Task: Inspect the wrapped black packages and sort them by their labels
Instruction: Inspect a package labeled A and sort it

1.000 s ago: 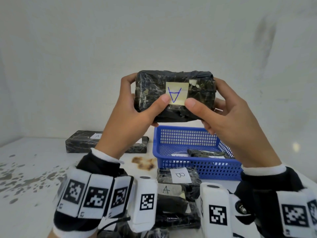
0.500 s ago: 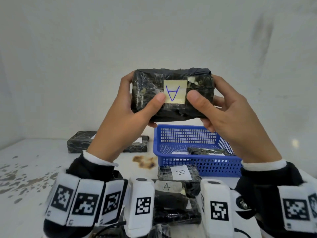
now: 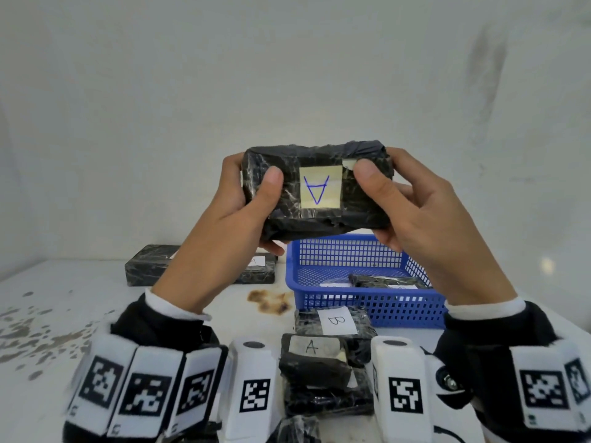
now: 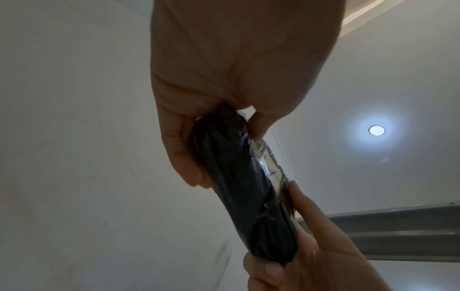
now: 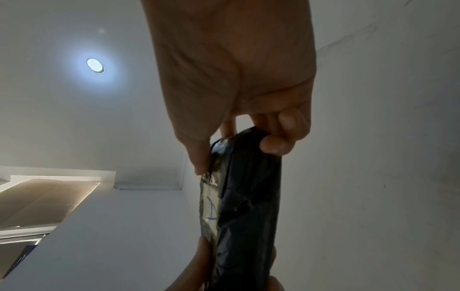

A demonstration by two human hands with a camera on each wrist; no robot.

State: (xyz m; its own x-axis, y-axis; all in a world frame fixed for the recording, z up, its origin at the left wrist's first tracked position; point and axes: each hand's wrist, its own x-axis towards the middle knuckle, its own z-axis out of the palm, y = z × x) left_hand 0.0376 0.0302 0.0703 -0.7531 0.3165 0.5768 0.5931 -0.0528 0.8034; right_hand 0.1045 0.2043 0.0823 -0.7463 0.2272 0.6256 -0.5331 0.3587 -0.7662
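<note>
A person holds a wrapped black package (image 3: 315, 190) up at chest height above the white worktop (image 3: 80, 314), in front of a blue mesh basket (image 3: 361, 276), its yellow label (image 3: 320, 186) showing an upside-down blue "A". The left hand (image 3: 230, 212) clasps one short end, thumb pressed on the front face and fingers curled behind; the right hand (image 3: 412, 212) mirrors it at the other end, thumb beside the label.

The package looks like a firm, brick-shaped block under crinkled plastic film and clear tape, likely light enough for one hand but slick where the tape shines. The short ends or long edges seem the safest hold, keeping thumbs off the label.

On the worktop, a long package (image 3: 200, 265) lies at the rear left, largely masked by the left forearm; its label appears to read "A". At least one package lies in the basket, its labels too faint to read. Nearer the camera, a stack shows a "B" package (image 3: 334, 321) and an "A" package (image 3: 311, 353), the lower ones hidden between the wrist cameras. Both wrist views show only the package's dark edge.
</note>
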